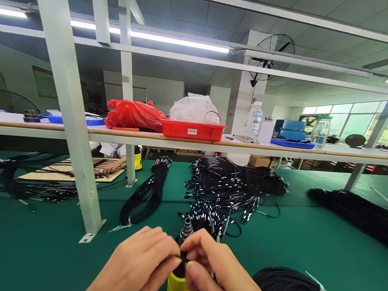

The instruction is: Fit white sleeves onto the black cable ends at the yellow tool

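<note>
Low in the middle of the head view, my left hand (144, 260) and my right hand (213, 268) meet fingertip to fingertip. Both are closed in a pinch on a thin black cable (184, 258), mostly hidden by the fingers. Just behind them a heat gun (178, 290) with a yellow body stands upright, its stepped metal nozzle (186, 228) pointing up. Whether the cable touches it I cannot tell. Beyond the nozzle, a heap of black cables (208, 216) with white and blue ends spreads over the green table (273, 241).
A coiled cable bundle (149, 196) lies left, another (290, 283) front right, a long one (353, 212) far right. A metal post (75, 154) rises at left. A shelf (141, 137) above holds a red tray (193, 131) and bottles. Across the table shows another person's hand (114, 165).
</note>
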The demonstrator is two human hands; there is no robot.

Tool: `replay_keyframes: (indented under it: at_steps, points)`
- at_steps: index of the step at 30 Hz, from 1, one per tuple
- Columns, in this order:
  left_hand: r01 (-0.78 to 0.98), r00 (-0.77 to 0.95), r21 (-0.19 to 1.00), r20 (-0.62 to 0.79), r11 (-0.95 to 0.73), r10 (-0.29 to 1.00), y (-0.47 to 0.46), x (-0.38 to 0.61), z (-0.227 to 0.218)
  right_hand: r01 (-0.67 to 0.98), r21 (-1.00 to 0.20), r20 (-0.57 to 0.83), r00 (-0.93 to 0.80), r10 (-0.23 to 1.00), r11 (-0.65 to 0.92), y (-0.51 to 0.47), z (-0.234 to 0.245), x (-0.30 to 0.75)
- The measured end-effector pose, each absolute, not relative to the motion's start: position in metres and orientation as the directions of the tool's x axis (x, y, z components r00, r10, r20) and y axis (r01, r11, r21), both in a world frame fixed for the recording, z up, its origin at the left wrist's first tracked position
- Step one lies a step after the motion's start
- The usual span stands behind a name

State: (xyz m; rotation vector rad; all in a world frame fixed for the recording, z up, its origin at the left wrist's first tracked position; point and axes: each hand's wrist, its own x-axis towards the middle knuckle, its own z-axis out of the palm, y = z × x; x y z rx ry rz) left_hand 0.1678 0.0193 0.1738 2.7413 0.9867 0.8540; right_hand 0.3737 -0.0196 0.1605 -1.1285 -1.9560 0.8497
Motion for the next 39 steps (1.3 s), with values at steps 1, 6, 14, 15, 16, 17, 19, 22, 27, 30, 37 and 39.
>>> replay_keyframes:
  at_steps: [1, 6, 14, 15, 16, 17, 19, 22, 27, 30, 37, 39]
  points:
    - [0.563, 0.62, 0.275, 0.484, -0.78, 0.618, 0.019, 0.173, 0.176, 0.448, -0.797, 0.269, -0.335, 0.903, 0.404, -0.016, 0.16, 0.374]
    - [0.629, 0.52, 0.356, 0.47, -0.691, 0.714, 0.027, 0.17, 0.168, 0.497, -0.778, 0.322, -0.212, 0.923, 0.385, -0.003, 0.16, 0.382]
    - [0.719, 0.428, 0.477, 0.27, -0.505, 0.863, 0.045, 0.172, 0.161, 0.434, -0.828, 0.308, -0.177, 0.935, 0.355, 0.019, 0.162, 0.383]
    - [0.715, 0.416, 0.495, 0.266, -0.493, 0.87, 0.046, 0.173, 0.161, 0.438, -0.828, 0.311, -0.164, 0.936, 0.352, 0.022, 0.161, 0.383]
    - [0.707, 0.407, 0.515, 0.264, -0.484, 0.875, 0.047, 0.175, 0.161, 0.448, -0.824, 0.313, -0.15, 0.938, 0.347, 0.025, 0.16, 0.384]
    - [0.695, 0.401, 0.537, 0.262, -0.478, 0.878, 0.048, 0.176, 0.161, 0.463, -0.818, 0.315, -0.138, 0.939, 0.342, 0.027, 0.159, 0.384]
    - [0.66, 0.395, 0.585, 0.262, -0.47, 0.881, 0.05, 0.178, 0.159, 0.49, -0.805, 0.316, -0.122, 0.941, 0.334, 0.031, 0.157, 0.385]
    - [0.613, 0.381, 0.64, 0.274, -0.463, 0.883, 0.053, 0.18, 0.158, 0.505, -0.796, 0.322, -0.112, 0.94, 0.333, 0.035, 0.155, 0.385]
    - [0.614, 0.354, 0.644, 0.292, -0.456, 0.888, 0.059, 0.182, 0.159, 0.529, -0.777, 0.345, -0.094, 0.934, 0.34, 0.04, 0.151, 0.384]
    - [0.617, 0.343, 0.641, 0.304, -0.457, 0.889, 0.061, 0.183, 0.162, 0.542, -0.769, 0.35, -0.085, 0.933, 0.338, 0.044, 0.149, 0.384]
    - [0.627, 0.345, 0.635, 0.293, -0.451, 0.892, 0.06, 0.187, 0.171, 0.538, -0.776, 0.338, -0.086, 0.937, 0.329, 0.051, 0.144, 0.385]
    - [0.622, 0.354, 0.638, 0.288, -0.454, 0.89, 0.06, 0.188, 0.172, 0.54, -0.776, 0.336, -0.084, 0.938, 0.326, 0.052, 0.143, 0.386]
